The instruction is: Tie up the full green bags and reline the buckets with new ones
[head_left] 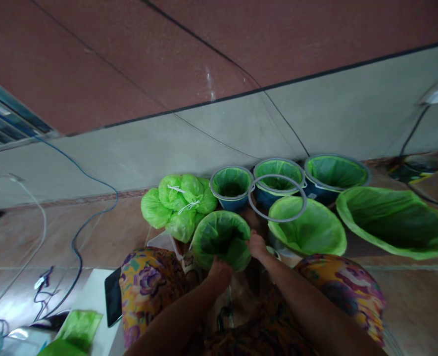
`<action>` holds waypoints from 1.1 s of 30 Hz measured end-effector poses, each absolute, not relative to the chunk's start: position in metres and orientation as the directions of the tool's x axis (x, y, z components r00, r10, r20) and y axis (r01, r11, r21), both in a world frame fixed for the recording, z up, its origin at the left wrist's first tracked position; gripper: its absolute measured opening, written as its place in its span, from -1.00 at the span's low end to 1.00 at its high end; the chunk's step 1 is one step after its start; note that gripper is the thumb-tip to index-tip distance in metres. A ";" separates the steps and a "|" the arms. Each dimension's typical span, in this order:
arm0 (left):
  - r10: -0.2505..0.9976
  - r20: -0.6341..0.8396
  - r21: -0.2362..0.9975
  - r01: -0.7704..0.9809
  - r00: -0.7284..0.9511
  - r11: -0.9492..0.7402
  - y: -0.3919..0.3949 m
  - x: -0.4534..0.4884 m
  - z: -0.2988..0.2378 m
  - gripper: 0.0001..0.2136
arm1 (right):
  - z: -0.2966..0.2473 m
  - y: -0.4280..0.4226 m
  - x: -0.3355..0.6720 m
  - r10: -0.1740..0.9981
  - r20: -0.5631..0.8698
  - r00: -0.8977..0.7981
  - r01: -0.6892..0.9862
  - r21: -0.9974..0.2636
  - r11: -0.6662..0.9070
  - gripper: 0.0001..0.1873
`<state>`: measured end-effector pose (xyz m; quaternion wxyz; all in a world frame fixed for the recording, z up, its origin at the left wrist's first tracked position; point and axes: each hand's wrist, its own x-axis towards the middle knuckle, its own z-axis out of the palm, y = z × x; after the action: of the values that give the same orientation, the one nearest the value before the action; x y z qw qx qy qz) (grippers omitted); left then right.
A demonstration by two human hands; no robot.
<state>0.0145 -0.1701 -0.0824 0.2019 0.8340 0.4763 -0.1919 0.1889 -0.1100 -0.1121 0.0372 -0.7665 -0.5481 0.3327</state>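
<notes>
Between my knees stands a small bin lined with a thin light-green plastic bag [206, 232], its edge folded out over the rim. My left hand [221, 273] is closed on the near edge of this bag. On the right side my right hand [258, 245] grips the same edge, its fingertips partly hidden. A loose grey rim ring [252, 203] leans across the neighbouring bins, just beyond my right hand. To the right is another bin with a green bag [304, 222] over its mouth.
Tied green bags [181, 198] sit at the left. Along the wall stand lined blue bins with grey rims, one a round bin [231, 202]. A large bag-lined bin [393, 222] is at the right. A phone [113, 296] and folded green bags [79, 329] lie lower left, near cables [78, 242].
</notes>
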 end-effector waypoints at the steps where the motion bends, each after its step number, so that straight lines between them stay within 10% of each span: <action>1: 0.710 -0.522 0.122 0.865 0.472 -0.486 -0.170 0.016 -0.078 -0.82 | -0.111 -0.110 0.189 0.861 -0.477 0.179 0.816 -0.417 -0.401 -0.70; 7: 0.830 -0.427 0.109 0.931 0.359 -0.347 -0.164 0.039 -0.055 -0.53 | -0.103 -0.109 0.196 0.833 -0.519 0.192 0.811 -0.394 -0.432 -0.45; 33: 0.623 -0.530 0.040 0.751 0.575 -0.659 -0.144 -0.015 -0.064 -0.67 | -0.093 -0.093 0.213 0.819 -0.513 0.257 0.763 -0.412 -0.498 -0.39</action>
<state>-0.0146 -0.1441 -0.0643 0.1312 0.8777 0.3912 -0.2437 0.2130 -0.0935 -0.0933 0.0400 -0.7919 -0.4993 0.3493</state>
